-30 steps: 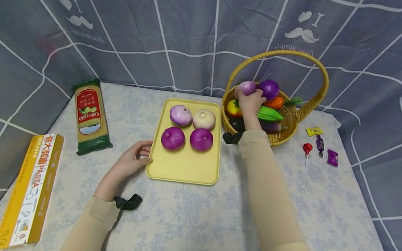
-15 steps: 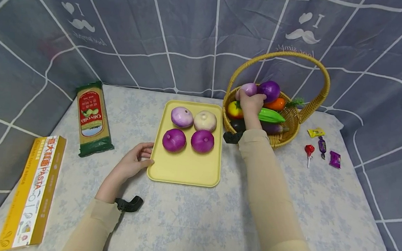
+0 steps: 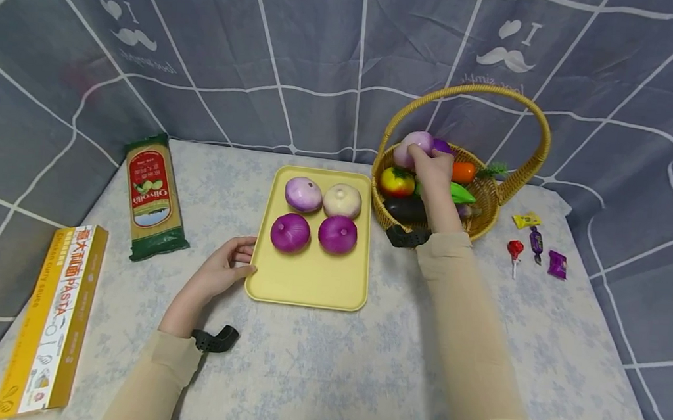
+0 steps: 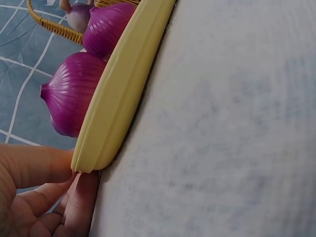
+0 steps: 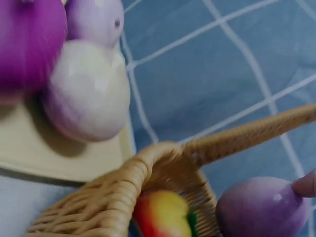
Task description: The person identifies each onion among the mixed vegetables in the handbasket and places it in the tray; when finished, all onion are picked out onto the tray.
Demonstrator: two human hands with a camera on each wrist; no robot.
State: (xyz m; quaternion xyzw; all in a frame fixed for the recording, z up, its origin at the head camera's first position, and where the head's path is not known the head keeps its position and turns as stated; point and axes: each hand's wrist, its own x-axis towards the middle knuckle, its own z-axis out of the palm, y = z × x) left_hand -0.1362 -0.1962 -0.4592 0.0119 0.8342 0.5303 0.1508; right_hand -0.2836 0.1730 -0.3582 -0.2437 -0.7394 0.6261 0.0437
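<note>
In the head view my right hand [image 3: 436, 175] grips a pale purple turnip [image 3: 405, 151] over the wicker basket [image 3: 494, 206]. In the right wrist view a fingertip [image 5: 307, 185] presses its side. My left hand [image 3: 225, 266] pinches the left edge of the yellow tray [image 3: 307, 287], thumb on the rim and fingers beneath it in the left wrist view. On the tray sit two purple onions [image 3: 290, 233], a light purple turnip [image 3: 303, 194] and a cream-topped turnip [image 3: 342, 201]. A dark purple vegetable [image 3: 442, 146] is partly hidden behind the right hand.
The basket also holds a red-yellow fruit [image 3: 398, 182], a carrot [image 3: 464, 172], a green vegetable [image 3: 462, 194] and eggplants [image 3: 406, 209]; its tall handle [image 3: 470, 89] arches above. Candies [image 3: 535, 244] and a lollipop [image 3: 514, 250] lie right. Pasta packages [image 3: 153, 199] are left.
My right hand has lifted the pale purple turnip slightly and moved a little right, uncovering the red-yellow fruit and more of the dark eggplant. The left hand stays at the tray.
</note>
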